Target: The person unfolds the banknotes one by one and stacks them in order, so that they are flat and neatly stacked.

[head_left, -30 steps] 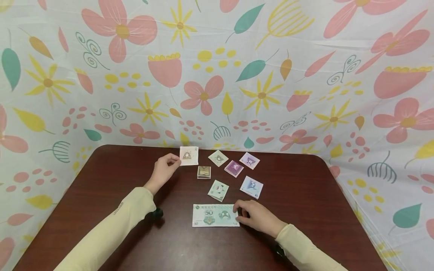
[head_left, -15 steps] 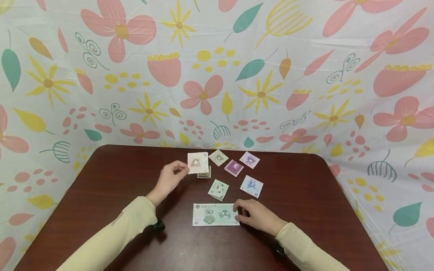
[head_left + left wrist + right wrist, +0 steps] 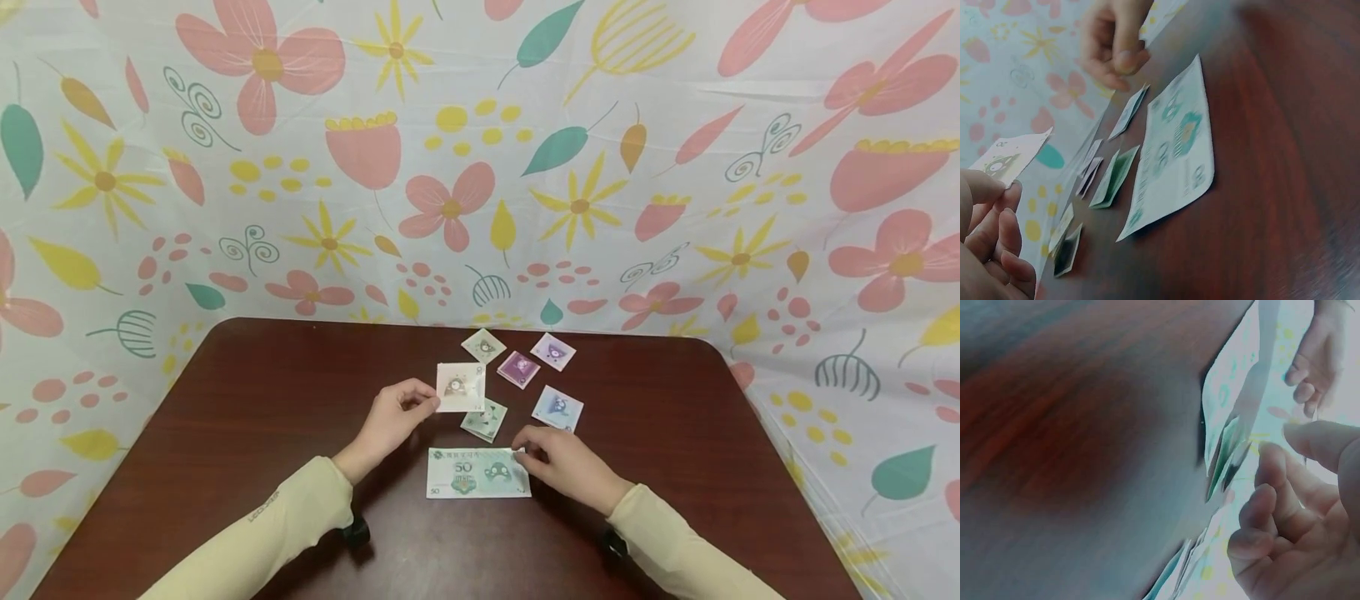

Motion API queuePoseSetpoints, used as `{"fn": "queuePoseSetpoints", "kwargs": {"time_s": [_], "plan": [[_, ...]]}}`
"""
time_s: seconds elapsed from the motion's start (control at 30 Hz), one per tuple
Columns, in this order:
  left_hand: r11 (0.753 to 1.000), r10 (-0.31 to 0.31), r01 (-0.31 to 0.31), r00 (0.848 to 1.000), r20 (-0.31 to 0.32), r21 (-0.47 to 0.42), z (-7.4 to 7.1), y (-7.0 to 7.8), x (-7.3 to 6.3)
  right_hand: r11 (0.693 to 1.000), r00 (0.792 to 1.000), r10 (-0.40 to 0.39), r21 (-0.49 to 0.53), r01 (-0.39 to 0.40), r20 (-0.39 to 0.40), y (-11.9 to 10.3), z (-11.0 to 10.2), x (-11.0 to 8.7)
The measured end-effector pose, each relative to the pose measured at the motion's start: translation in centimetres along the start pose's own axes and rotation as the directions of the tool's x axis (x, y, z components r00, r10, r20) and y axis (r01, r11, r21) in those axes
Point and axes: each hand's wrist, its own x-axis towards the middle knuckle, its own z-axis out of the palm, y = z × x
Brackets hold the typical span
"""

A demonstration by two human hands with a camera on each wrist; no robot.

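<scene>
My left hand [image 3: 392,421] pinches a small folded pale brown play banknote [image 3: 461,387] between thumb and fingers, seen held up in the left wrist view too. In the head view it overlaps the corner of a folded green note [image 3: 487,423] and hides a folded brown note, whose dark edge [image 3: 1068,253] shows in the left wrist view. A flat green 50 play banknote [image 3: 468,479] lies unfolded on the table in front. By its right end hovers my right hand [image 3: 576,468], fingers loosely bent, thumb and forefinger apart, holding nothing.
Toward the back of the dark wooden table [image 3: 262,417] lie a folded blue note [image 3: 557,407], a dark purple one [image 3: 517,369], a light purple one [image 3: 553,351] and a pale green one [image 3: 483,344]. A flower-print cloth [image 3: 450,167] hangs behind.
My left hand has carried the folded pale brown banknote from the back left, toward me and to the right, passing over the folded brown note. My right hand has barely moved.
</scene>
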Motion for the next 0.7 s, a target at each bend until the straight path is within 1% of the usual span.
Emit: {"fn": "queuePoseSetpoints", "kwargs": {"time_s": [0.2,0.3,0.4,0.57,0.7], "plan": [[1.0,0.001,0.001,0.999,0.051,-0.031,1.0,0.0,-1.1,1.0,0.994,0.019,-0.015,-0.021,-0.11,-0.4,0.1,0.7],[0.998,-0.009,0.014,0.996,0.086,-0.053,1.4,0.2,-1.7,0.999,0.987,0.05,-0.008,-0.052,-0.152,-0.8,0.2,1.0],[0.997,-0.01,0.017,0.995,0.103,-0.07,2.0,0.2,-2.3,0.995,0.978,0.096,0.031,-0.091,-0.185,-1.2,0.3,1.4],[0.995,-0.007,0.017,0.995,0.104,-0.101,2.7,0.0,-3.0,0.985,0.964,0.16,0.094,-0.142,-0.213,-1.7,0.6,1.7],[0.994,0.003,0.01,0.994,0.112,-0.112,3.1,-0.2,-3.4,0.984,0.959,0.164,0.107,-0.143,-0.231,-1.8,0.8,1.9]]}}
